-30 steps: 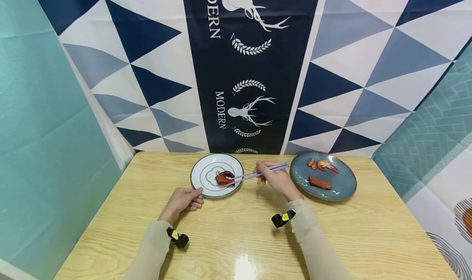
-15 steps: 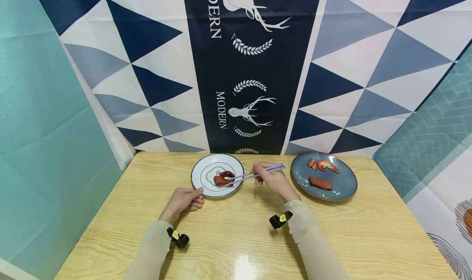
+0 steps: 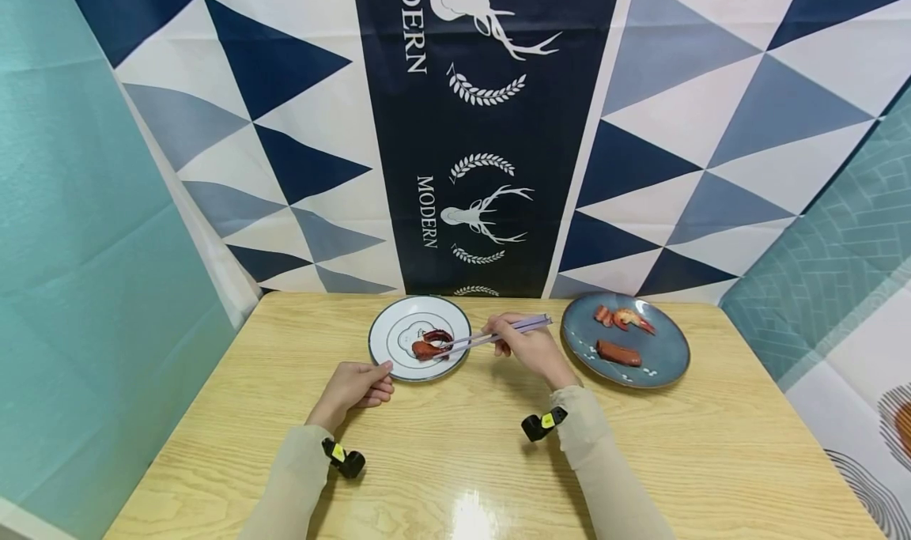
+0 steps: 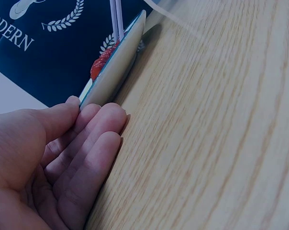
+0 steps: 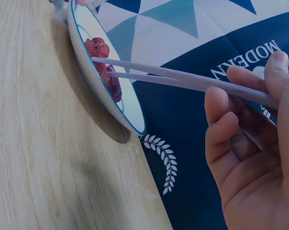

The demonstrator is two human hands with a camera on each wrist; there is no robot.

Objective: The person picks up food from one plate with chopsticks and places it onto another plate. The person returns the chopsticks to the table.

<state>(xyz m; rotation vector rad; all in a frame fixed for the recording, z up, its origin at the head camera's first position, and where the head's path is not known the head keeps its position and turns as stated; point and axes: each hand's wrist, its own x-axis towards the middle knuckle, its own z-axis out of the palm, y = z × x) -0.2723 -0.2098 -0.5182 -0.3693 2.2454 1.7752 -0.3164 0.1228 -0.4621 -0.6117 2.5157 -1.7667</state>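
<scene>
My left hand pinches the near-left rim of a white plate with a dark edge; in the left wrist view the thumb lies on top, fingers beneath. My right hand holds lilac chopsticks to the right of this plate. Their tips touch a glossy red-brown food piece, rounded with curled arms like a small octopus, lying on the plate. In the right wrist view the chopsticks stand slightly apart at the tips, against the red piece. Whether they clamp it, I cannot tell.
On the right a blue-grey plate bears a shrimp, a small reddish piece and a brown sausage-like block. Both plates stand near the back edge of the wooden table. A patterned cloth hangs directly behind.
The red-brown octopus-like piece has shifted slightly left on the white plate and turned a little. My right hand with the chopsticks has moved slightly left. My left hand stays at the rim.
</scene>
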